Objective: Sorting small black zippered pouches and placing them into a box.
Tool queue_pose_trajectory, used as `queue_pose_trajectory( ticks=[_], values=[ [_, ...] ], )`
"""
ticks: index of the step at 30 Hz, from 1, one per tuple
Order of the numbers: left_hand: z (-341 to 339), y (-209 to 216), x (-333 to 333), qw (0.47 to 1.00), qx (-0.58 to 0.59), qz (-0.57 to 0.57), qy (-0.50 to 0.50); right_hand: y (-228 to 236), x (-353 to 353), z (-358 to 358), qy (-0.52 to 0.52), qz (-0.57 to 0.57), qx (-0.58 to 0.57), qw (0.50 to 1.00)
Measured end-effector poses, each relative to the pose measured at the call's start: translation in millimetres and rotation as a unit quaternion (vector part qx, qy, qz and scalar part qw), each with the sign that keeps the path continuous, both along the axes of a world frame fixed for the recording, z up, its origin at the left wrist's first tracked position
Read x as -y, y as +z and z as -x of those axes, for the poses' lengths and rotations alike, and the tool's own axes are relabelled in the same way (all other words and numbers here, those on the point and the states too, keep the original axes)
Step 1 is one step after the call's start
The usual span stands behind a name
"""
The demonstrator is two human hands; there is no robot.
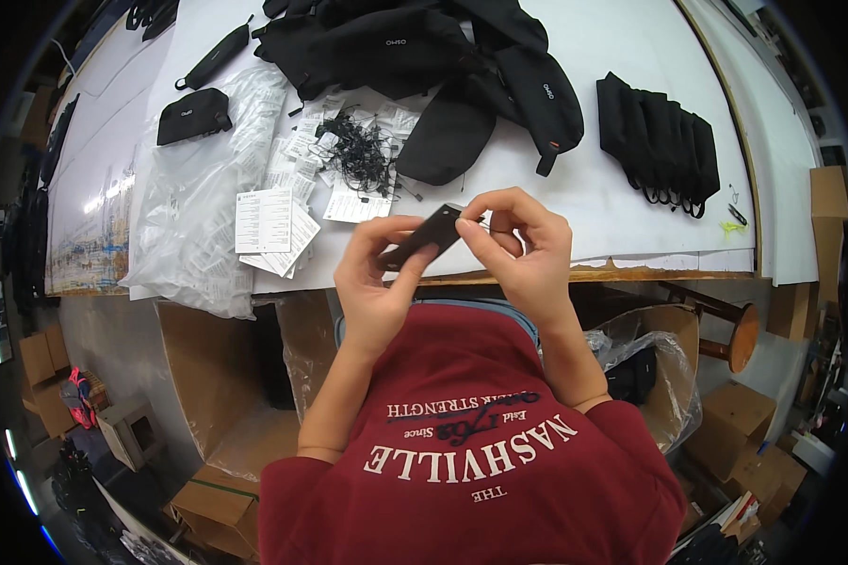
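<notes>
My left hand (377, 268) grips a dark hang tag (424, 237), thumb in front and fingers behind it. A small hole shows near the tag's upper corner. At that corner my right hand (523, 240) has thumb and forefinger pinched together on a thin black string (484, 223), mostly hidden by the fingers. Beyond the hands lies a tangled heap of black tag strings (358, 151) on loose white printed cards (265, 222). Past it, a large pile of black fabric pouches (377, 56) spreads over the white table (622, 231).
A clear plastic bag of white cards (193, 221) drapes over the table's front edge, with a black pouch (194, 117) on top. A row of black pouches (660, 146) lies at right, near a small black tool (737, 215). Cardboard boxes (207, 377) and a wooden stool (742, 337) stand below.
</notes>
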State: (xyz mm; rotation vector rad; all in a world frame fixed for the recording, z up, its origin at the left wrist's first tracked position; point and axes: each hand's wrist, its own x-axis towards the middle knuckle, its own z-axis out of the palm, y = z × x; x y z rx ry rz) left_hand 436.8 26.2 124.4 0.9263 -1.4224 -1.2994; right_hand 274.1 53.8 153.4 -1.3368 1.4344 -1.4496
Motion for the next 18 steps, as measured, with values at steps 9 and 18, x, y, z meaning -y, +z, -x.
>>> queue_pose_trajectory(
  ticks=[9, 18],
  values=[
    [4, -1, 1, 0.983, 0.087, 0.158, 0.011, -9, -4, -4, -0.060, 0.033, -0.051, 0.996],
    [4, 6, 0, 0.951, 0.174, 0.255, 0.013, -17, -11, -4, -0.083, 0.036, -0.100, 0.991]
  ],
)
